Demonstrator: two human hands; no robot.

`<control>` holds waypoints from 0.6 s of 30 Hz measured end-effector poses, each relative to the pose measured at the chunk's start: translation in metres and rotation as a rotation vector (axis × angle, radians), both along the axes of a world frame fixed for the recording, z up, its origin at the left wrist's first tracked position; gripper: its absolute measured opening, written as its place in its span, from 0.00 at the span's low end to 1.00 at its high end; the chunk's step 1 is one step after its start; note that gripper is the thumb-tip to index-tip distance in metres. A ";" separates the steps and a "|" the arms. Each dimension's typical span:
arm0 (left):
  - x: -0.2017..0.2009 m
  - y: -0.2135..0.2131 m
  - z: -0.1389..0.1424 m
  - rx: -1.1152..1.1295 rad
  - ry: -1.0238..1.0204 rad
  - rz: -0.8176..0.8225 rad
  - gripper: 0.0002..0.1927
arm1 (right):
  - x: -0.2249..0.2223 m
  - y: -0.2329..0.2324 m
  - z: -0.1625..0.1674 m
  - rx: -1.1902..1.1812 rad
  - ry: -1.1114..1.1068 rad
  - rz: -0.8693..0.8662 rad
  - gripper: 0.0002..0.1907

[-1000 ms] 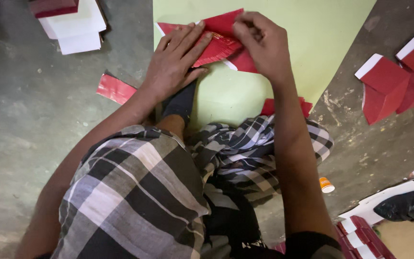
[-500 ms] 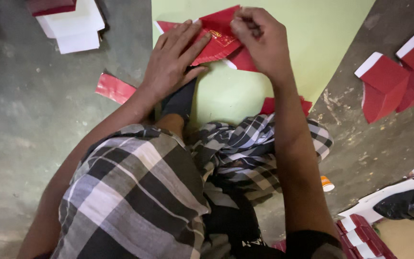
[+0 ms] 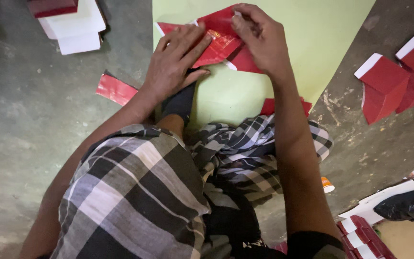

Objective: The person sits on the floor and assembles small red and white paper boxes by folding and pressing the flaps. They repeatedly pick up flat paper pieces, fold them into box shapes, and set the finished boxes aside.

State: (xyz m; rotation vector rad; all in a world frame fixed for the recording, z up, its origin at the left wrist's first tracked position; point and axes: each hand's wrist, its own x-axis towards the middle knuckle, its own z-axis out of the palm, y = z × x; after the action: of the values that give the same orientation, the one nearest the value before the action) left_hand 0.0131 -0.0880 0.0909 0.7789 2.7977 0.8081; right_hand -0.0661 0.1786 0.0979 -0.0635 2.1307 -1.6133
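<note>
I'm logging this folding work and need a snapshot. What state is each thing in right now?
Left hand: flat, pressing on the red glossy paper piece.
Right hand: fingers pinching the paper's upper edge.
Red glossy paper piece: partly folded, lying on the green sheet.
Light green paper sheet: spread flat on the floor.
Red folded pieces with white edges: finished-looking, lying apart at right.
White paper stack: piled, a red piece on top.

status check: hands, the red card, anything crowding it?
Left hand flat, pressing red card onto green sheet. Right hand pinching card's top edge. Red scrap beside left wrist, apart from card.
</note>
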 end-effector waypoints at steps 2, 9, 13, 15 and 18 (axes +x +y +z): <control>0.001 0.001 0.000 0.009 0.018 -0.001 0.41 | 0.000 -0.002 -0.001 0.492 0.308 0.139 0.12; 0.003 0.001 0.003 0.010 0.022 0.010 0.43 | -0.003 -0.004 0.004 0.377 0.313 0.162 0.15; 0.002 0.001 0.004 -0.012 0.018 0.030 0.42 | -0.005 -0.005 0.005 0.183 0.225 0.096 0.10; 0.001 0.001 0.004 0.002 -0.014 0.025 0.44 | -0.005 -0.006 0.004 0.134 0.148 0.069 0.13; 0.000 0.000 0.003 -0.002 0.000 0.046 0.43 | -0.004 -0.006 0.001 0.311 0.425 0.150 0.12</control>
State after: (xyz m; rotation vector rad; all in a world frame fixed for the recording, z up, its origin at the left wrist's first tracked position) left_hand 0.0136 -0.0880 0.0943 0.7162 2.8260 0.8123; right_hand -0.0705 0.1722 0.0991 -0.4916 2.6000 -1.2476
